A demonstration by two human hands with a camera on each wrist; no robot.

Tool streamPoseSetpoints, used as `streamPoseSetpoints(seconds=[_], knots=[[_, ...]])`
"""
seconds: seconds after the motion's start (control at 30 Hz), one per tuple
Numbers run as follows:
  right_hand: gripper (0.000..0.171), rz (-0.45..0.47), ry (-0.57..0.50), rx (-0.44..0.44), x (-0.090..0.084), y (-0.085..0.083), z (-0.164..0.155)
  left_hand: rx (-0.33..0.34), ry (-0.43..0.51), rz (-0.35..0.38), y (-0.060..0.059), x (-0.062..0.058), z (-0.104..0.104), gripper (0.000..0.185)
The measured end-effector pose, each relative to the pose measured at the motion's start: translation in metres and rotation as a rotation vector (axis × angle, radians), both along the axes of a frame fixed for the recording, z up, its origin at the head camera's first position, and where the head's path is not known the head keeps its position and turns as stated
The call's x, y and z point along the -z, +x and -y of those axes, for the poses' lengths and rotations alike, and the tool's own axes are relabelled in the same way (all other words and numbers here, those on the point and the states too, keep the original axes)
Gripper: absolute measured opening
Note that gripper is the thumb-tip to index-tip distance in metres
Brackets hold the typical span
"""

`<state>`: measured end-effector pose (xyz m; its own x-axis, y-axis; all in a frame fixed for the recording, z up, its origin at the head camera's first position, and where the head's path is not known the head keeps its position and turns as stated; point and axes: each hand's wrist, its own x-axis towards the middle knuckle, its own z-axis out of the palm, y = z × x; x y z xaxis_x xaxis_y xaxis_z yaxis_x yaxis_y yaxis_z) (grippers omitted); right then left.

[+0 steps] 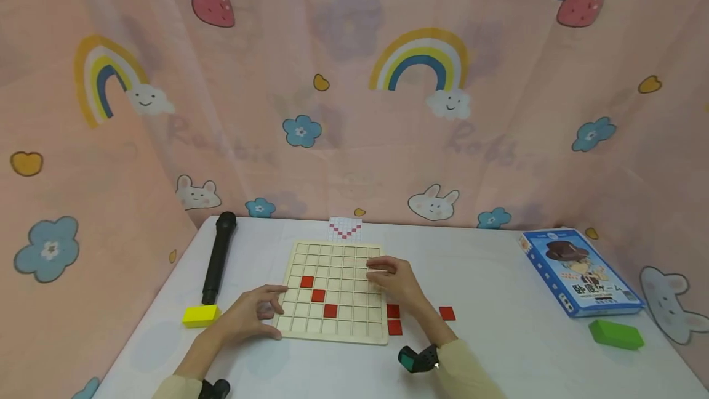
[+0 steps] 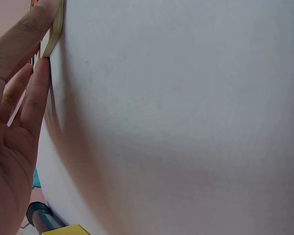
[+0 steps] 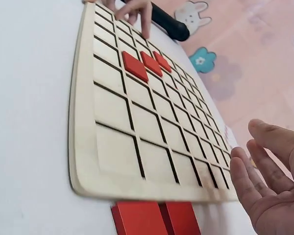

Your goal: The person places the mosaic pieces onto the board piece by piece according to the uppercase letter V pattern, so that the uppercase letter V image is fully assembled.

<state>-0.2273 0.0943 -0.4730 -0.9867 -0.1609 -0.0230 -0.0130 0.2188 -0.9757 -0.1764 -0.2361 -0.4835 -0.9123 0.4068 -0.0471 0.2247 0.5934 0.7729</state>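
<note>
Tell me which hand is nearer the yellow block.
Left. The left hand is just right of the yellow block, at the left edge of the board; the right hand is farther off, at the board's right side.

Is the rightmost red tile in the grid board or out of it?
Out: in the head view, the rightmost red tile lies on the white tabletop, right of the grid board and apart from it.

I see soft, slightly dim light in the head view and a blurry-edged shadow (image 2: 85,164) across the left-wrist view's tabletop (image 2: 196,93).
</note>
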Motion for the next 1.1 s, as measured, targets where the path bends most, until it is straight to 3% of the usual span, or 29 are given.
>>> streamPoseSetpoints(seconds=[0.37, 0.57, 0.87, 1.1], knots=[[0.034, -0.068, 0.209, 0.017, -0.001, 0.010, -0.102, -0.006, -0.008, 0.001, -0.001, -0.001, 0.000, 0.032], [0.034, -0.081, 0.264, -0.008, 0.005, 0.024, -0.142, -0.004, 0.018, 0.020, 0.000, 0.000, 0.001, 0.032], [0.038, -0.011, 0.309, -0.238, 0.011, 0.032, -0.168, -0.007, 0.030, 0.025, -0.001, 0.002, 0.002, 0.032], [0.032, -0.035, 0.319, -0.240, 0.021, 0.031, -0.173, -0.011, 0.020, 0.020, -0.001, 0.003, 0.002, 0.032]])
